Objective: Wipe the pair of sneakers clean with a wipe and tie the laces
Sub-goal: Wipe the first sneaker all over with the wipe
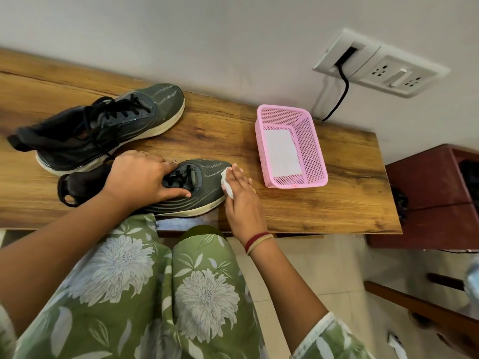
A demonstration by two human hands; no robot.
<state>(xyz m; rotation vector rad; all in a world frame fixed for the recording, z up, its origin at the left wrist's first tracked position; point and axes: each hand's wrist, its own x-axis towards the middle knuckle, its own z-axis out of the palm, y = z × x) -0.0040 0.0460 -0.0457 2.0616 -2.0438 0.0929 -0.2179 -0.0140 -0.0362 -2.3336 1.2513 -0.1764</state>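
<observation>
Head view, lower centre: the dark green mesh sneaker (pixel 207 174) is gripped by the curled fingers of the left hand (pixel 140 177) at the edge of the wooden table (pixel 324 203). The white wipe (pixel 226 183), merely pressed on its toe under the flat fingers of the right hand (pixel 241 200), may be dropped.

your left hand (pixel 141 177) holds the near shoe (pixel 181 203) on the wood table (pixel 324 208). your right hand (pixel 242 203) presses a white wipe (pixel 227 185) on its toe.

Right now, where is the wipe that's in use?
In the head view the wipe is near centre, pressed under the right hand against the toe of the nearer sneaker, just left of the pink basket.
</observation>
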